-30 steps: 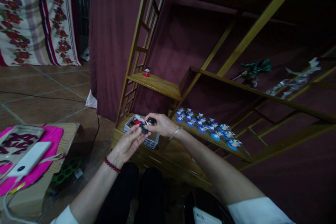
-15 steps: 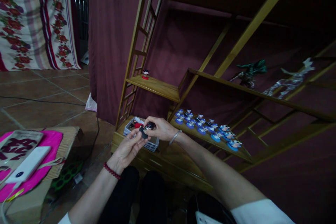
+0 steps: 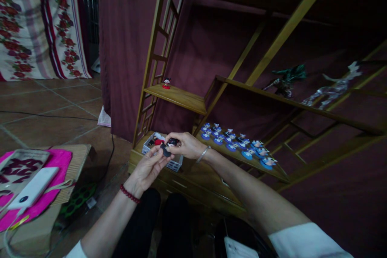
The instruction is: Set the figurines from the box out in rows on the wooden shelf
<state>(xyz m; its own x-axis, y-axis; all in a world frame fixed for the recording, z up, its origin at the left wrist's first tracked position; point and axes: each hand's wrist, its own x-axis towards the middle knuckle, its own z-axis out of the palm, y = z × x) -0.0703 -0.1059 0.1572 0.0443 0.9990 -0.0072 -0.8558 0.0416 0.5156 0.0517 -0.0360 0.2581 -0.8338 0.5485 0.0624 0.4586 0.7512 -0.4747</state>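
Note:
Between the fingers of my right hand (image 3: pixel 188 145) is a small dark-haired figurine (image 3: pixel 172 142). My left hand (image 3: pixel 148 169), palm up, pinches a dark round base (image 3: pixel 165 151) against the figurine's lower end. Whether the two parts are joined I cannot tell. Just behind and below my hands stands an open patterned box (image 3: pixel 175 165) on the wooden cabinet, with red and dark pieces (image 3: pixel 157 141) inside. My fingers hide part of the box and of the figurine.
On the lower shelf (image 3: pixel 279 174) to the right stand several figurines (image 3: pixel 232 146) on blue and purple bases. One figurine with a red base (image 3: pixel 166 83) is on the small upper shelf (image 3: pixel 181 98). A white power bank (image 3: pixel 33 187) lies on a cardboard box at left.
My hands stay together in almost the same spot, and the figurine shows slightly more upright over the base. The view has shifted a little.

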